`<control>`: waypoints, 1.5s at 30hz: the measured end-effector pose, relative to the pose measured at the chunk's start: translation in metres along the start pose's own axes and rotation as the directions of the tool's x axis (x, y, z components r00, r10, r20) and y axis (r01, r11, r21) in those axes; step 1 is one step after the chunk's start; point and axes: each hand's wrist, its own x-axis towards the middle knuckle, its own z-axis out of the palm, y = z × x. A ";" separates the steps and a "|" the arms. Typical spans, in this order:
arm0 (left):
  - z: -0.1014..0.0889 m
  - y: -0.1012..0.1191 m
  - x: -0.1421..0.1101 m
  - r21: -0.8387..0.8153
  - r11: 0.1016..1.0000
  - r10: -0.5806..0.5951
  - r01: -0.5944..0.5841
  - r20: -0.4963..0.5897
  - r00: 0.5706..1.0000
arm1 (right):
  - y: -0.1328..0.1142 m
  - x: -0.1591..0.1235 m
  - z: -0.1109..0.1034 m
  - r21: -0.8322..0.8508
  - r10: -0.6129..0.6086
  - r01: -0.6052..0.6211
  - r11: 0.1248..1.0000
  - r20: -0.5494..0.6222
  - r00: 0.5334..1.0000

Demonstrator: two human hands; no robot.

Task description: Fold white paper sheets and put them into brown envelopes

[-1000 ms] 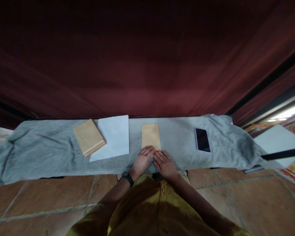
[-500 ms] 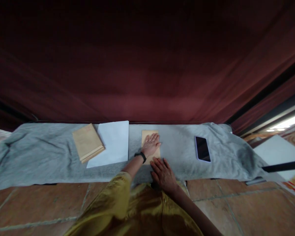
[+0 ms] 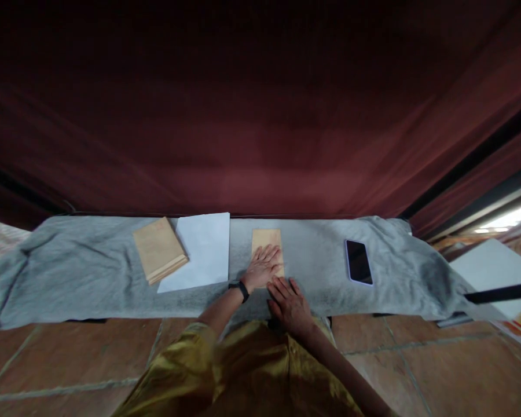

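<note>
A brown paper envelope (image 3: 265,236) lies flat on the grey cloth in front of me. My left hand (image 3: 263,267), with a black band on its wrist, rests palm down across the envelope's middle, fingers stretched out. At the envelope's near right corner, my right hand (image 3: 290,304) lies with its fingers extended and its fingertips touching the edge. The left hand covers part of the envelope. To the left, a stack of similar brown envelopes (image 3: 160,248) partly overlaps some white paper (image 3: 206,249).
A phone (image 3: 358,262) with a pale purple edge lies to the right on the grey cloth (image 3: 316,249). A dark red curtain (image 3: 260,145) rises along the far edge. At far right, a white board (image 3: 495,266) stands beside a dark bar (image 3: 503,292).
My left hand has slid toward me and slightly left over the envelope, uncovering more of its far end. My right hand has stayed nearly in place.
</note>
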 end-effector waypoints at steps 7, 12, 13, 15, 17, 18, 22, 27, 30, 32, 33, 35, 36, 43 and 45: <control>-0.005 0.005 -0.058 0.008 1.000 -0.008 0.009 -0.064 0.998 | -0.002 0.000 0.002 -0.044 0.015 -0.015 0.999 0.012 1.000; -0.008 0.005 -0.091 0.016 0.999 -0.044 0.046 -0.091 0.995 | -0.008 -0.007 0.001 -0.068 0.080 -0.082 0.994 -0.028 0.996; -0.009 0.004 -0.095 0.014 0.998 -0.052 0.053 -0.093 0.994 | -0.009 -0.009 0.001 -0.071 0.090 -0.092 0.993 -0.040 0.995; -0.010 0.006 -0.100 0.009 0.997 -0.074 0.076 -0.105 0.992 | -0.010 -0.012 0.001 -0.074 0.101 -0.105 0.992 -0.058 0.993; -0.010 0.011 -0.097 -0.004 0.995 -0.101 0.102 -0.121 0.988 | -0.011 -0.014 0.002 -0.074 0.105 -0.110 0.991 -0.065 0.992; -0.009 0.015 -0.091 -0.013 0.994 -0.107 0.106 -0.122 0.987 | -0.011 -0.014 0.003 -0.072 0.107 -0.112 0.991 -0.066 0.992; -0.002 0.035 -0.048 -0.049 0.997 -0.064 0.061 -0.067 0.996 | -0.010 -0.014 0.007 -0.069 0.119 -0.124 0.990 -0.075 0.990; 0.007 0.035 0.014 -0.046 0.993 -0.114 0.112 -0.031 0.993 | -0.008 -0.015 0.006 -0.093 0.101 -0.106 0.990 -0.062 0.993; 0.006 0.022 0.043 -0.053 0.986 -0.156 0.155 -0.008 0.988 | -0.008 -0.014 0.004 -0.105 0.096 -0.101 0.989 -0.052 0.994; 0.005 0.013 0.058 -0.056 0.982 -0.181 0.182 0.011 0.983 | -0.008 -0.014 0.003 -0.107 0.090 -0.095 0.990 -0.050 0.995; 0.004 0.011 0.064 -0.057 0.980 -0.188 0.189 0.017 0.982 | -0.008 -0.013 0.002 -0.107 0.088 -0.093 0.990 -0.051 0.995; 0.002 0.009 0.069 -0.056 0.980 -0.192 0.193 0.019 0.981 | -0.009 -0.013 0.002 -0.107 0.088 -0.093 0.990 -0.054 0.995; 0.001 0.010 0.069 -0.055 0.980 -0.193 0.193 0.019 0.981 | -0.009 -0.013 0.002 -0.107 0.091 -0.097 0.990 -0.056 0.994; 0.010 0.028 -0.011 -0.041 0.990 -0.137 0.134 -0.064 0.989 | -0.008 -0.014 0.007 -0.086 0.103 -0.110 0.990 -0.088 0.991; 0.015 0.028 -0.043 -0.121 0.985 -0.138 0.122 -0.133 0.982 | -0.008 -0.014 0.008 -0.071 0.111 -0.118 0.990 -0.097 0.989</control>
